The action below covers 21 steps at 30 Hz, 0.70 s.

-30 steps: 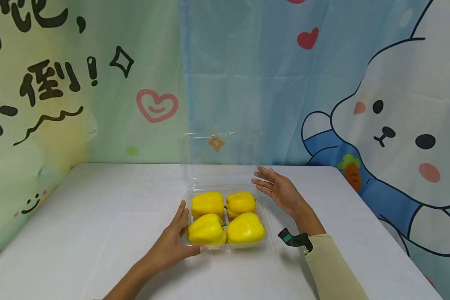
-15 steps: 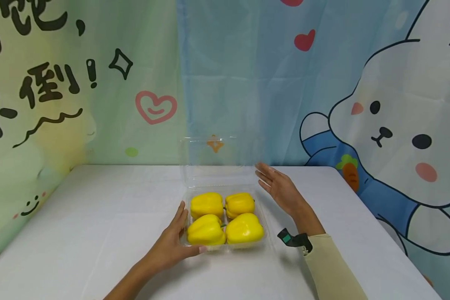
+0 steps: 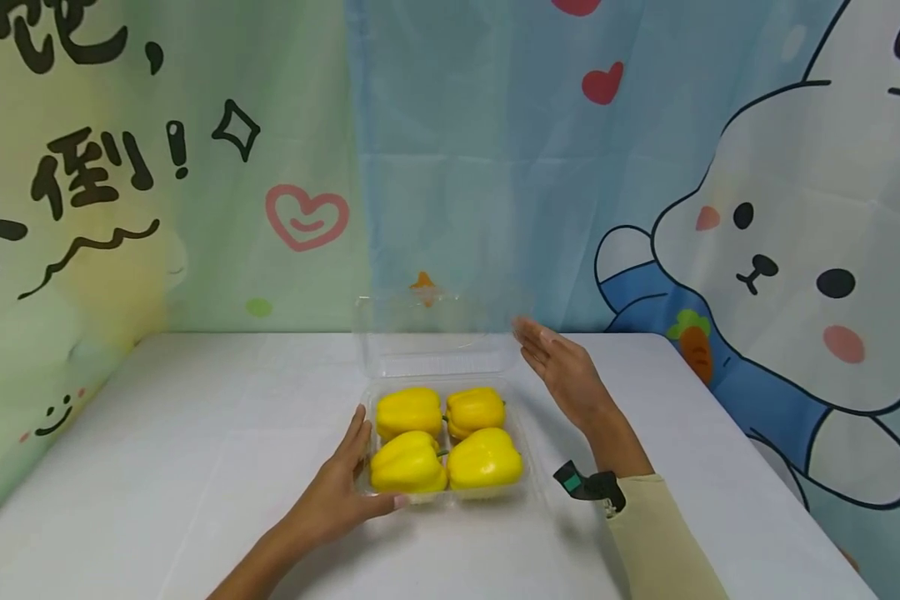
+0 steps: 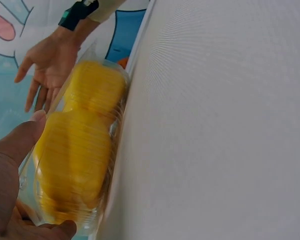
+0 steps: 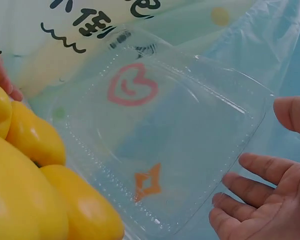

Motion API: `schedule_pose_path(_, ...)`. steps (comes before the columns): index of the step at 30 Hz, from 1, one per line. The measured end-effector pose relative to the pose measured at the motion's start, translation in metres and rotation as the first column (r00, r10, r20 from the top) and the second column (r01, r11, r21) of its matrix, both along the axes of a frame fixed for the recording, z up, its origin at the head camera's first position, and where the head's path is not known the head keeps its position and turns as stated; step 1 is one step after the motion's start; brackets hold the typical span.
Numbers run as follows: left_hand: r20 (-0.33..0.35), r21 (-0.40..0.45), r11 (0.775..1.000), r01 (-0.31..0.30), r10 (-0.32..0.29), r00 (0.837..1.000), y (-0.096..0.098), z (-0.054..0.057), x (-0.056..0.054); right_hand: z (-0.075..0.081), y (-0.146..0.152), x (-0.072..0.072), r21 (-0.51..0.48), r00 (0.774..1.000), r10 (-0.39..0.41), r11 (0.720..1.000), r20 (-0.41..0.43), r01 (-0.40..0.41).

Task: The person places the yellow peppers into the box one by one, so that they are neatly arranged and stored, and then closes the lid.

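A clear plastic clamshell container [image 3: 461,497] sits on the table in the head view, holding several yellow bell peppers [image 3: 485,458]. Its hinged lid [image 5: 200,135] stands raised at the back, tilted. My left hand [image 3: 345,487] grips the near left corner of the base, thumb along the front and fingers along the left side. In the left wrist view the thumb [image 4: 22,137] lies at the container's upper edge. My right hand [image 3: 566,375] is at the lid's right edge, fingers extended. The right wrist view shows its fingertips at that edge; firm contact is hard to tell.
A white-covered table [image 3: 217,433] lies under the container. Behind it hangs a printed cloth [image 3: 450,125] with hearts, lettering and a cartoon rabbit. A black band [image 3: 588,483] is around the right wrist, beside a beige sleeve [image 3: 660,533].
The lid's upper edge has come lower in the head view. My right hand has shifted slightly upward along the lid's side. The left hand keeps its grip, and the whole view has drifted a little.
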<state>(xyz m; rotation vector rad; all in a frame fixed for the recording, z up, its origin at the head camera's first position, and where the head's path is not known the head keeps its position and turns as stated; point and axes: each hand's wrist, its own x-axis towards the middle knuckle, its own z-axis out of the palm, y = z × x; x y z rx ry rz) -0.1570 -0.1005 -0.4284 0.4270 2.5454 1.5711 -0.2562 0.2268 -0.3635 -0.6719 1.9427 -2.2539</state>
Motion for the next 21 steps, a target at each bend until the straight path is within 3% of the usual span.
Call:
schedule_pose_path(10,-0.016,0.005,1.000,-0.003,0.003,1.000,0.000,-0.001,-0.001,0.009,-0.002,0.009,0.119,0.997,-0.068,0.990,-0.042,0.072)
schedule_pose_path(21,-0.008,0.014,1.000,-0.005,0.005,1.000,-0.002,0.000,-0.001,0.024,0.002,0.016,0.344,0.998,-0.051,0.937,-0.023,0.056)
